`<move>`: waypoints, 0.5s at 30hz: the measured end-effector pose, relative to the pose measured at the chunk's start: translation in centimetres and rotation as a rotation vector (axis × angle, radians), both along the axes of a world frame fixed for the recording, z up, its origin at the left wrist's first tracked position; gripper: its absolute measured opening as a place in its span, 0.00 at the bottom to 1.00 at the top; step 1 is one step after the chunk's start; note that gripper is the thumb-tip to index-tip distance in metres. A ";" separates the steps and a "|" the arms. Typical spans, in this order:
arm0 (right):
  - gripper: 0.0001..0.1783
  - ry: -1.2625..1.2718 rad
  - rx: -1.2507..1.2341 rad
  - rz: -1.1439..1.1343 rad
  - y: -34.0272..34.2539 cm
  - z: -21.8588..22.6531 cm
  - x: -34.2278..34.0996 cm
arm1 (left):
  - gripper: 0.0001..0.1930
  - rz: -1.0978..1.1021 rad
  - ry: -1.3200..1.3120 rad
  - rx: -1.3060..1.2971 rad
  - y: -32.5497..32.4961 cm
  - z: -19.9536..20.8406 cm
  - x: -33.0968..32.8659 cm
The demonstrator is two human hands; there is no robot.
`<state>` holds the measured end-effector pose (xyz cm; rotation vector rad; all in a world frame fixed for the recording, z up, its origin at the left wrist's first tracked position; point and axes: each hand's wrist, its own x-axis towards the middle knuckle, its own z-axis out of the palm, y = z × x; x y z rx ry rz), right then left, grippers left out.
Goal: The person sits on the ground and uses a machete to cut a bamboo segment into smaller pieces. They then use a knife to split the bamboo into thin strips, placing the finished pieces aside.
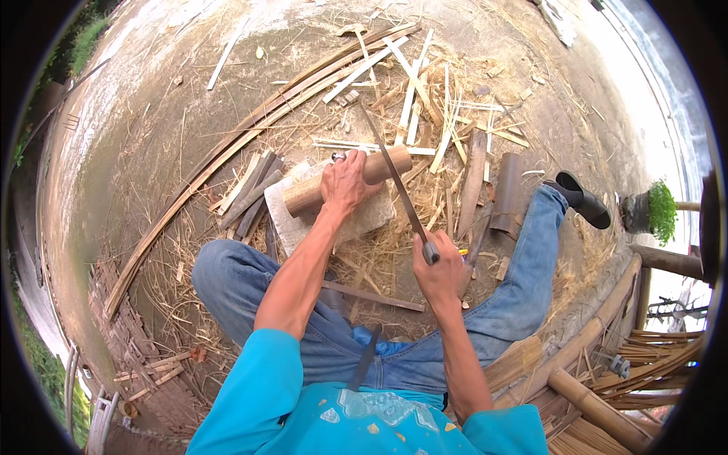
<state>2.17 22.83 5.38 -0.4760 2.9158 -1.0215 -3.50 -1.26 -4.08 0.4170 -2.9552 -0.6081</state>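
A thick brown bamboo piece (307, 194) rests slantwise on a pale, flat block (284, 224) in front of me. My left hand (346, 182) is wrapped over the top of it, near its middle. In my right hand (440, 271) is the dark handle of a handsaw (403, 192), with the fingers closed round it. The saw's long, narrow blade points away from me and crosses the bamboo piece near its right end. Whether the blade has cut into it I cannot tell. A ring-like metal item shows at my left fingers.
Split strips (413, 98) and shavings litter the ground beyond the block. Long bent bamboo lengths (227, 144) curve along the left. A dark bamboo tube (506, 189) lies by my right leg (531, 250). Bamboo poles (599, 409) and a potted plant (654, 211) are at right.
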 end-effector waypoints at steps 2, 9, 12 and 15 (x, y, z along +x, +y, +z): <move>0.13 0.017 -0.007 -0.006 -2.5 -0.8 -3.1 | 0.34 -0.028 0.036 0.004 0.4 0.0 -0.7; 0.18 -0.030 -0.007 0.000 4.3 2.6 4.0 | 0.34 -0.020 -0.152 0.046 -1.1 0.3 -1.0; 0.17 -0.081 0.003 -0.026 4.2 3.6 4.3 | 0.34 -0.018 -0.062 -0.008 0.2 0.4 0.2; 0.15 -0.025 0.037 -0.009 -1.4 -0.8 -2.4 | 0.34 -0.011 0.048 -0.013 0.6 -0.5 -0.3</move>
